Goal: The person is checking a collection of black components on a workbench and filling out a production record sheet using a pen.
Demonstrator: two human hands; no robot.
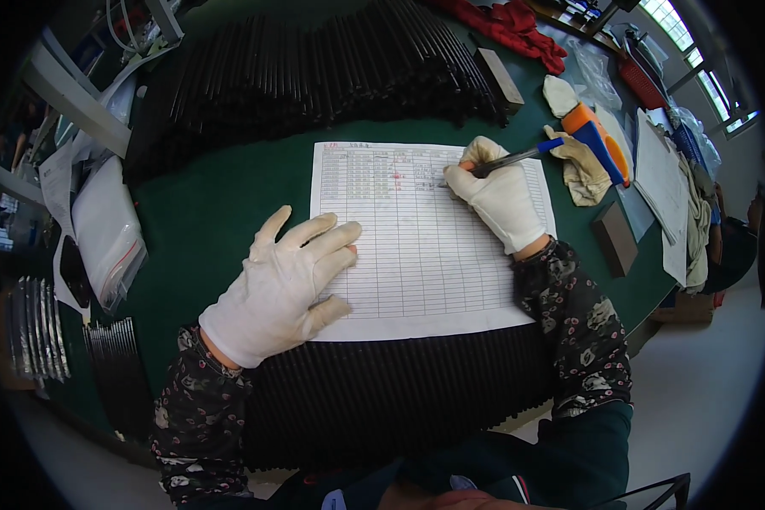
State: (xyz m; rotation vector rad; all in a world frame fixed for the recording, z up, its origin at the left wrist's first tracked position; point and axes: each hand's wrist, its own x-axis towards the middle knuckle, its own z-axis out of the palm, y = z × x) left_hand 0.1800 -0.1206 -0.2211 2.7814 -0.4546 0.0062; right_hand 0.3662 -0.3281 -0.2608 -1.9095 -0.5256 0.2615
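A printed table sheet (416,280) lies flat on the green work table, with handwriting in its upper rows. My right hand (503,197), in a white glove with bare fingertips, grips a blue-capped pen (518,156) over the sheet's upper right part. The pen's tip points left at the written rows. My left hand (285,285), gloved too, rests with spread fingers on the sheet's left edge and holds nothing. Below the sheet, a row of thin black rods (399,391) lies packed side by side, partly under its lower edge.
A large heap of black rods (314,68) spans the far side. Right of the sheet are a loose glove (582,174), an orange-and-blue tool (602,144), a dark block (614,238) and papers (659,178). Plastic bags (106,229) and more rods (115,361) lie left.
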